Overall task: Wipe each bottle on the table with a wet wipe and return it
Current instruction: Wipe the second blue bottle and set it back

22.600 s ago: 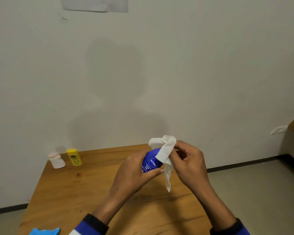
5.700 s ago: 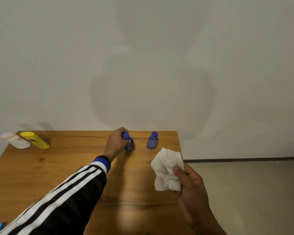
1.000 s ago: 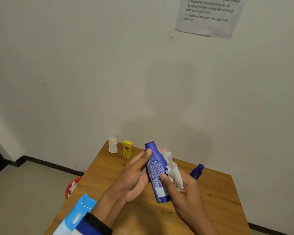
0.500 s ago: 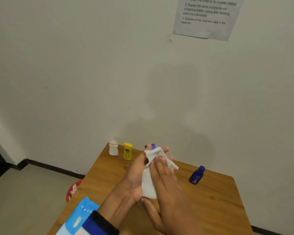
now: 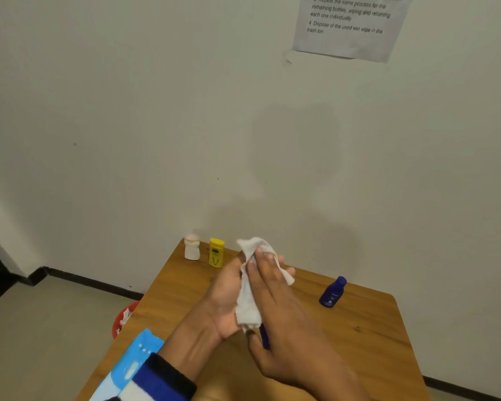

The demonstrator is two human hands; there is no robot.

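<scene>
My left hand [image 5: 224, 296] grips a blue bottle [image 5: 263, 338] above the wooden table [image 5: 368, 342]; only a sliver of the bottle's lower end shows. A white wet wipe [image 5: 250, 293] is wrapped over the bottle, and my right hand [image 5: 278, 311] presses it flat against the bottle. A small dark blue bottle [image 5: 332, 292] stands at the table's right. At the far left corner stand a yellow bottle [image 5: 216, 252] and a white bottle [image 5: 192, 246].
A blue wet-wipe pack [image 5: 133, 363] lies at the table's near left edge. A red trash bin [image 5: 123, 318] with used wipes sits on the floor left of the table. The wall behind carries a printed instruction sheet [image 5: 349, 24].
One second ago the blue bottle was exposed between both hands. Since then my right hand has spread the wipe over it and slid along it, covering nearly all of it.
</scene>
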